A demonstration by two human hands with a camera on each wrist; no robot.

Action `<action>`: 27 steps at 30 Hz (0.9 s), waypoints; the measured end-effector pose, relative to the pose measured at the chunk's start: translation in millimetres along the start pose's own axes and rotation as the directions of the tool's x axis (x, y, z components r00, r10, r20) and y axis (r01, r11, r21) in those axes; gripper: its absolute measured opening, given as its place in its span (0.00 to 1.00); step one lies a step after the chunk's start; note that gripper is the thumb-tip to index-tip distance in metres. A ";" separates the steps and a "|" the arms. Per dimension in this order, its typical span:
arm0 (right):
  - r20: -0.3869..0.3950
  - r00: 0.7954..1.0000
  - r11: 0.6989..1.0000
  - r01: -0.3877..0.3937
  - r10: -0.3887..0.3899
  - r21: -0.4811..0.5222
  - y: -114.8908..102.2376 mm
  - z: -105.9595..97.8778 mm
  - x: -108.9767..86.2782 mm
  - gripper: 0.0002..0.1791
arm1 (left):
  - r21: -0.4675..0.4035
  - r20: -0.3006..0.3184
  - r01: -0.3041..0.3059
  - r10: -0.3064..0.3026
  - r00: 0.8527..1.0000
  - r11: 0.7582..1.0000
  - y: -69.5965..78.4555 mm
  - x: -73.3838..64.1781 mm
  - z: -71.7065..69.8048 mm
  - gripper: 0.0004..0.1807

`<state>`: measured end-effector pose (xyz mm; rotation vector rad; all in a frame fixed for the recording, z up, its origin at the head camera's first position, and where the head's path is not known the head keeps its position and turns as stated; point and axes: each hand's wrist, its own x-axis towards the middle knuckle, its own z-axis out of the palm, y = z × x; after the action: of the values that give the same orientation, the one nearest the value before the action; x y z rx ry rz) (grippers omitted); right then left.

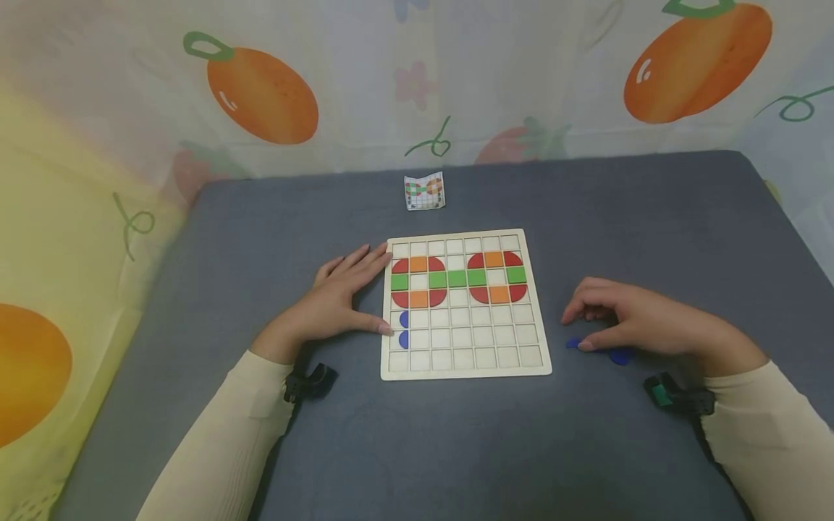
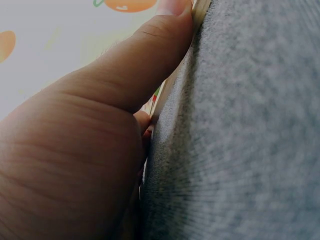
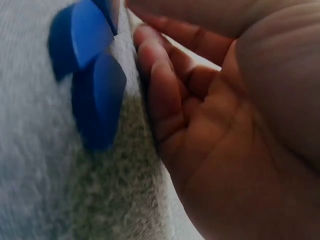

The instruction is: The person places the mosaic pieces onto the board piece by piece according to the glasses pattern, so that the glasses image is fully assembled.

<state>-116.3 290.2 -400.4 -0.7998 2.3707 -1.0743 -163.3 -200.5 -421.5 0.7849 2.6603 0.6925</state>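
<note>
A square wooden grid board (image 1: 465,375) lies on the table, with red, orange and green pieces in its upper rows. Two blue half-round pieces (image 1: 404,339) sit in its left part, one above the other. My left hand (image 1: 332,300) is spread along the board's left edge, thumb and fingertips touching the rim. To the right of the board, my right hand (image 1: 641,318) is low over loose blue pieces (image 1: 621,356), its fingers loosely bent. Its thumb tip is at a small blue piece (image 1: 573,343), the index fingertip apart from it. Blue pieces (image 3: 99,97) lie beside the fingers in the right wrist view.
A small pattern card (image 1: 425,192) with a coloured grid picture lies beyond the board. Grey cloth (image 1: 443,449) covers the table. Behind it hangs a fruit-printed curtain (image 1: 365,79). Each wrist wears a dark camera strap (image 1: 309,383).
</note>
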 end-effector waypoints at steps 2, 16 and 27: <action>-0.012 1.000 0.999 0.001 -0.002 -0.048 -2.4 1.8 1.1 0.12 | 0.000 0.000 0.002 -0.002 1.000 1.000 0.0 0.2 0.1 0.70; -0.133 0.990 0.992 0.019 -0.036 -0.125 -7.2 9.1 4.9 0.14 | -0.002 0.003 -0.005 0.005 1.000 1.000 0.9 0.2 -0.8 0.70; -0.250 0.968 0.977 -0.073 0.021 -0.200 -8.9 15.6 9.2 0.09 | 0.000 0.000 -0.005 0.005 1.000 1.000 0.6 0.6 -0.7 0.70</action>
<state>-111.4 271.0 -404.3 -0.7087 2.7338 -0.9658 -163.8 -200.0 -420.7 0.7920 2.6597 0.6939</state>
